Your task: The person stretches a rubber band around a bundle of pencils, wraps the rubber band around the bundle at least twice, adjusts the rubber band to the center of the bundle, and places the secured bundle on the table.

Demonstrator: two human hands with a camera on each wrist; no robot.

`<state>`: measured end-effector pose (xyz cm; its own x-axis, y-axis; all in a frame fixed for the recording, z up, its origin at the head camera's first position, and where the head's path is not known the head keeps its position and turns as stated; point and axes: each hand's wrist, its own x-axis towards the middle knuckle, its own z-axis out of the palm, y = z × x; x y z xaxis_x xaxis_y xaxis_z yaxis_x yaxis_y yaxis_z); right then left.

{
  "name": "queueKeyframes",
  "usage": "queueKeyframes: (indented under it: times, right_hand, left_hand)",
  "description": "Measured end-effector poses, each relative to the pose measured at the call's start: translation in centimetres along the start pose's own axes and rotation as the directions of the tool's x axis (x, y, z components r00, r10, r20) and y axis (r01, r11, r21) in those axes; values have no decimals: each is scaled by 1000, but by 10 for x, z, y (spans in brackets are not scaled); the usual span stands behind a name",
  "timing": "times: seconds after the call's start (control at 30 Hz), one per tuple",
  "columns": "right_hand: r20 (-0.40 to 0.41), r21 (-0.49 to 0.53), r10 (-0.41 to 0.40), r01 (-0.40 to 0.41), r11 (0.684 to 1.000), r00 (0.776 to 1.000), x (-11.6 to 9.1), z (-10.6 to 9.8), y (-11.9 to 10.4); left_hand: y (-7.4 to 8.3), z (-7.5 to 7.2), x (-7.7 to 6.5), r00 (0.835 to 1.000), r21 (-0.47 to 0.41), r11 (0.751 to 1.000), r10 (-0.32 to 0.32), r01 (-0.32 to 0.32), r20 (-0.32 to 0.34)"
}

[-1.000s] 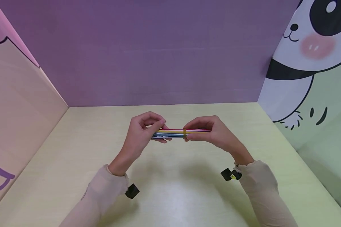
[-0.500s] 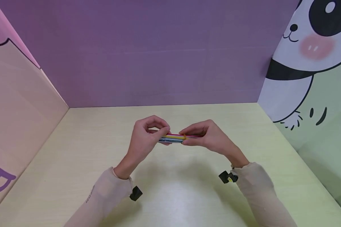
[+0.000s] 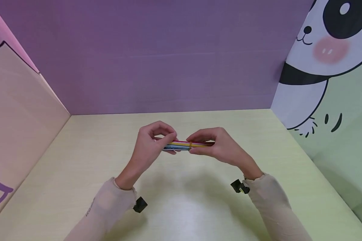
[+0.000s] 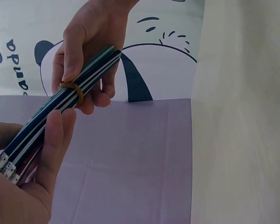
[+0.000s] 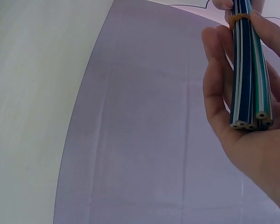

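Observation:
A bundle of striped pencils [image 3: 178, 145] is held level above the table between both hands. A yellowish rubber band [image 3: 190, 145] goes round it; in the left wrist view the same rubber band [image 4: 73, 91] sits near the bundle's middle. My left hand [image 3: 152, 139] grips the end with the metal ferrules [image 4: 8, 169]. At the other end, my right hand [image 3: 220, 145] holds the pencils, its thumb and fingertips close beside the band. Flat, unsharpened pencil ends [image 5: 249, 123] show in the right wrist view, lying over the right palm.
A pale wooden table [image 3: 181, 214] lies under the hands. Behind it stands a purple panel [image 3: 169, 60]. A pink panel [image 3: 15, 117] rises on the left, a green panel with a panda drawing [image 3: 350, 100] on the right. Small black cameras [image 3: 140, 204] sit at both wrists.
My right hand and the rubber band have come closer to my left hand, so less of the bundle shows between them. Both hands dipped slightly and still hold the pencils.

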<state>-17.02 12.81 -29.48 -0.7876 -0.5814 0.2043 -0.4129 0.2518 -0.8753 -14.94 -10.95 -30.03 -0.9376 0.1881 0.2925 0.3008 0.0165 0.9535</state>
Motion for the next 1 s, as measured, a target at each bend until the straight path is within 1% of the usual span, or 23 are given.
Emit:
queueKeyframes:
  times: [0.07, 0.1, 0.17, 0.23, 0.3, 0.33, 0.5, 0.57, 0.63, 0.73, 0.83, 0.9, 0.93, 1.0]
  right_hand:
    - [-12, 16, -2, 2, 1000, 1000, 0, -1, 1]
    - [-22, 17, -2, 2, 1000, 1000, 0, -1, 3]
    - [-42, 24, 1, 0, 1000, 999, 0, -2, 4]
    - [-52, 17, -1, 2, 1000, 999, 1, -2, 6]
    - [-47, 8, -5, 5, 1000, 999, 1, -3, 7]
    - [-40, 11, -8, 9, 1000, 999, 1, -3, 7]
    - [-26, -12, -24, 23, 1000, 999, 2, -4, 7]
    - [-24, -44, -25, 24, 999, 999, 0, -5, 6]
    - [-20, -80, -30, 28, 996, 999, 0, -4, 5]
    - [-21, -119, -46, 43, 992, 999, 0, -1, 3]
    - [-27, -141, -52, 47, 989, 998, 0, 3, 1]
    - [-25, -150, -48, 43, 988, 999, 0, 4, 1]
    - [-22, -153, -48, 44, 987, 999, 0, 3, 1]
    - [-22, -141, -51, 47, 989, 998, -1, 0, 2]
  left_hand:
    - [0, -2, 1, 998, -1, 999, -54, 54, 23]
    - [-1, -2, 1, 995, 1, 996, -94, 94, 43]
    - [-2, -4, 3, 978, 5, 982, -188, 189, 85]
    - [-4, -5, 5, 956, 7, 964, -265, 266, 125]
    - [-5, -7, 7, 939, -9, 951, -304, 310, 158]
    - [-5, -8, 7, 936, -21, 949, -308, 316, 169]
    - [-4, -12, 8, 944, -81, 955, -266, 285, 193]
    - [-3, -11, 8, 948, -101, 955, -256, 278, 190]
    - [-3, -9, 8, 953, -118, 955, -251, 273, 172]
    - [-4, -4, 7, 963, -147, 955, -239, 256, 121]
    - [-11, 5, 4, 977, -170, 962, -212, 214, 30]
    - [-16, 10, 3, 980, -173, 966, -197, 190, -22]
    - [-18, 12, 3, 981, -166, 969, -191, 182, -38]
    - [-19, 14, 3, 983, -150, 974, -177, 168, -50]
